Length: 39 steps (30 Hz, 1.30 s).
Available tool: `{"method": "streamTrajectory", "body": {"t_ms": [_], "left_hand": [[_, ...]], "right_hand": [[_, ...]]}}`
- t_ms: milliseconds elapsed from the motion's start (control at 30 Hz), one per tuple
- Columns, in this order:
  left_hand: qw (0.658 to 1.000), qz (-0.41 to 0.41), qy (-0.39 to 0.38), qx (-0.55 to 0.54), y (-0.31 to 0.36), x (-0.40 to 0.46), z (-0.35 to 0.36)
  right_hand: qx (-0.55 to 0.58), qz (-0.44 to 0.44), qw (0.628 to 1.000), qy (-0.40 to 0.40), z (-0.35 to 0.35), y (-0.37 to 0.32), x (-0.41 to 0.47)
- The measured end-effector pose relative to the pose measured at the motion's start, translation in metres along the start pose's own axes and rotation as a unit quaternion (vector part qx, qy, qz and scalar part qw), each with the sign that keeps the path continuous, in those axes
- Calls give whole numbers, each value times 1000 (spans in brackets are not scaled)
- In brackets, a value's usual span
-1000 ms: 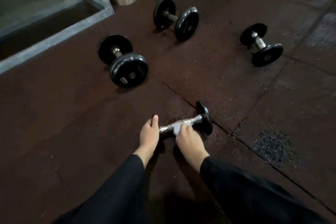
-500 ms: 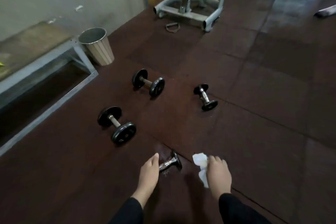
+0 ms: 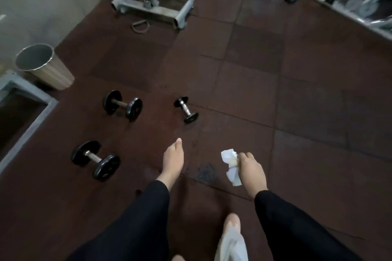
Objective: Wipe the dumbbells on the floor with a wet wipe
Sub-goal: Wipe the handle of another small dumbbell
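3 dumbbells on floor (image 3: 297, 112): near-left dumbbell (image 3: 95, 160), far-left dumbbell (image 3: 122, 105), small chrome-handled dumbbell (image 3: 186, 109). Right hand (image 3: 252, 170) pinches crumpled wet wipe (image 3: 230, 165), held above floor. Left hand (image 3: 172, 160) flat, fingers straight, empty. Advice: steady 1 plate with left hand, wrap wipe round handle, then wipe plates.
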State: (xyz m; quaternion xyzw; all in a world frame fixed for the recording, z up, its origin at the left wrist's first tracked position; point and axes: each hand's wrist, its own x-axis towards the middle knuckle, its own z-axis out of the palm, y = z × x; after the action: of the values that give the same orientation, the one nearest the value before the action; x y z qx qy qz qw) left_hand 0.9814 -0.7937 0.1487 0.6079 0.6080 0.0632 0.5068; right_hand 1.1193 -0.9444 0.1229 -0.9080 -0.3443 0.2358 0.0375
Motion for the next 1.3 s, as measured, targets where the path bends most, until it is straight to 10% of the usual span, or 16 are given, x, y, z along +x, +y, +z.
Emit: {"method": "streamTrajectory", "body": {"t_ms": [800, 1300], "left_hand": [[923, -164, 259, -232, 232, 213, 75], [791, -304, 449, -285, 289, 288, 95]], "right_hand": [[-83, -282, 955, -25, -187, -30, 355], [-216, -564, 788, -121, -237, -132, 530]]}}
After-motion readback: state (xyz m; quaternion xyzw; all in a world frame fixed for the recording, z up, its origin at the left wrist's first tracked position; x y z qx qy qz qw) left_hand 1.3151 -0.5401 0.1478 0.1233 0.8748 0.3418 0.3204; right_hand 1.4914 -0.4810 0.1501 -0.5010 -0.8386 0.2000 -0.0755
